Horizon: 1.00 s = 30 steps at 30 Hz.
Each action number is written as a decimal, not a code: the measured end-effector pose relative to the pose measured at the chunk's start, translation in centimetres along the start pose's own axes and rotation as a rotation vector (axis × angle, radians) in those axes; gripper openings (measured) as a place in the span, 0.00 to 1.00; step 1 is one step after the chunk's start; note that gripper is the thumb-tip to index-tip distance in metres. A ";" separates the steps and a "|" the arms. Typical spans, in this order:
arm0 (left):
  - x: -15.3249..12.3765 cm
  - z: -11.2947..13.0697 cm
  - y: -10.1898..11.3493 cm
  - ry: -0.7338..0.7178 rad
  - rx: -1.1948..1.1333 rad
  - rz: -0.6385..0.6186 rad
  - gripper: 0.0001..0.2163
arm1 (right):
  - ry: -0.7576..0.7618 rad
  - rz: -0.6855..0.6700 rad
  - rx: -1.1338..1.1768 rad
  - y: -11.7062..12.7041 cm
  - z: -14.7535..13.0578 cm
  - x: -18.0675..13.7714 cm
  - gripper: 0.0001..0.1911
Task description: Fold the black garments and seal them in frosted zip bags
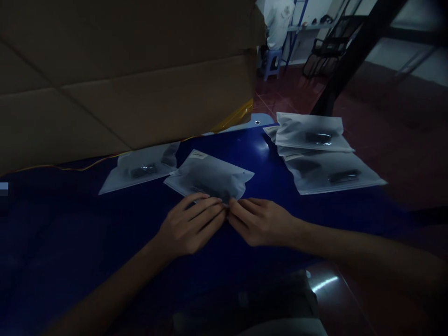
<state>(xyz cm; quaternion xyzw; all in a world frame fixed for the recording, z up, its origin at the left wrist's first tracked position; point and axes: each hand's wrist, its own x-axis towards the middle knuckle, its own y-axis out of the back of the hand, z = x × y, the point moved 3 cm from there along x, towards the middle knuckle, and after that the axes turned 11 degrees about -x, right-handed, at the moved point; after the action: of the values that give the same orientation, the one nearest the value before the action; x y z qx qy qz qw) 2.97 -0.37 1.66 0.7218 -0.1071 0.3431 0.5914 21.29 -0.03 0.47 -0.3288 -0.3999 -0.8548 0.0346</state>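
Note:
A frosted plastic zip bag (213,172) with a small label and a dark item inside lies on the blue table, its near edge under both my hands. My left hand (194,221) has its fingers bent together over that near edge. From the other side, my right hand (261,219) pinches the same edge, fingertips close to those of the left. Where the fingers meet, the bag's edge is partly hidden. Another frosted bag (147,165) with a dark item rests just behind and to the left, touching or nearly touching the first.
Several frosted bags (336,172) with dark contents lie overlapping on the table's right. A large cardboard box (140,93) walls off the back left. Beyond are a person (280,23) on a blue stool (272,63) and a black chair (332,46). A dark post rises at right.

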 end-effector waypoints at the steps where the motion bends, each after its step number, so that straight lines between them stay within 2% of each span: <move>1: -0.1 0.0 -0.1 -0.005 -0.011 -0.004 0.06 | 0.005 -0.001 0.002 0.0 -0.1 0.0 0.11; 14: -0.2 -0.4 -0.1 -0.041 0.026 -0.028 0.07 | 0.014 -0.099 0.062 -0.2 -0.3 -0.1 0.11; 16: -0.3 -0.9 0.0 -0.047 0.072 -0.052 0.08 | 0.017 -0.161 0.067 0.0 -0.1 -0.2 0.11; 21: -1.2 -2.3 0.2 0.005 0.143 -0.039 0.08 | -0.035 -0.415 0.029 -0.1 1.0 -0.5 0.10; 26: -1.6 -3.1 0.7 0.050 0.195 -0.038 0.08 | -0.213 -0.621 -0.057 -0.8 2.9 -0.8 0.10; 30: -1.8 -3.3 1.3 0.074 0.251 -0.057 0.07 | -0.339 -0.701 -0.111 -1.1 4.1 -1.0 0.11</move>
<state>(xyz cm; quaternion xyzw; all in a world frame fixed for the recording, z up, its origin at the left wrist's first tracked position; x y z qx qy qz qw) -0.34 1.91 1.79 0.7799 -0.0208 0.3631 0.5094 23.90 3.37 1.09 -0.3101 -0.4412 -0.7687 -0.3439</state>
